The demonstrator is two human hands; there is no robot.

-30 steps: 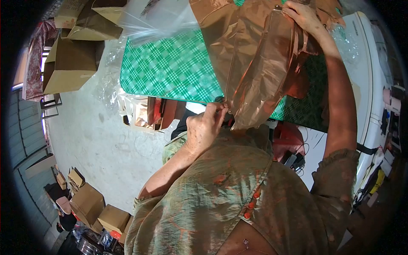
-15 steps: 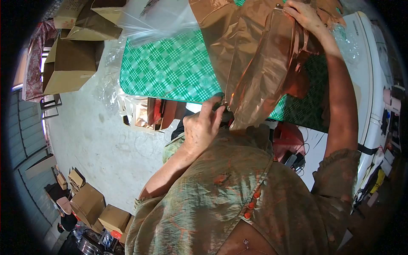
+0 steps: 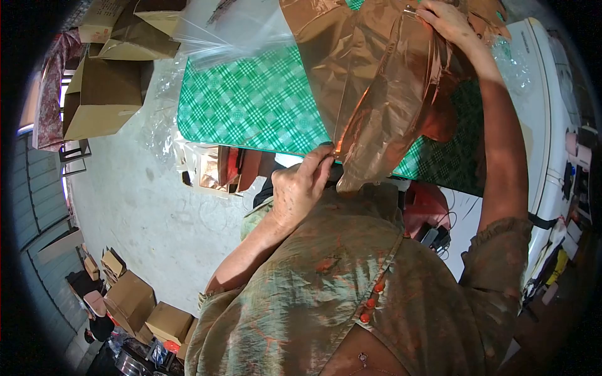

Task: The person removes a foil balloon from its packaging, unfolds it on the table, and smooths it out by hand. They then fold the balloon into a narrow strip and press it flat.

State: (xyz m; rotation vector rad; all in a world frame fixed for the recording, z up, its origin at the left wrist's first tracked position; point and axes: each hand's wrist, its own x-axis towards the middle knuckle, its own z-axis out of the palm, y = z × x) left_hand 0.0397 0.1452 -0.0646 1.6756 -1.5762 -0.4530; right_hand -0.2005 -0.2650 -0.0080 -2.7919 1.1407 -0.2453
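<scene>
A shiny copper-brown, see-through plastic sheet point(image 3: 389, 113) is stretched between my hands over a green checked tabletop point(image 3: 251, 106). My left hand point(image 3: 295, 191) pinches its lower left corner, close to the table's near edge. At the upper right, my right hand point(image 3: 448, 22) grips the top of the sheet, where a small metallic piece shows by the fingertips. More brown sheeting point(image 3: 326, 37) lies behind on the table. Clear plastic film point(image 3: 232, 31) rests at the table's far left.
Open cardboard boxes point(image 3: 106, 94) stand at the upper left, with more boxes point(image 3: 130, 301) at the lower left. A white appliance-like surface point(image 3: 539, 106) is at the right. Below the table are a red item point(image 3: 423, 210) and cables.
My left hand has shifted slightly at the sheet's corner, and the sheet's folds near it have changed a little. My right hand has barely moved.
</scene>
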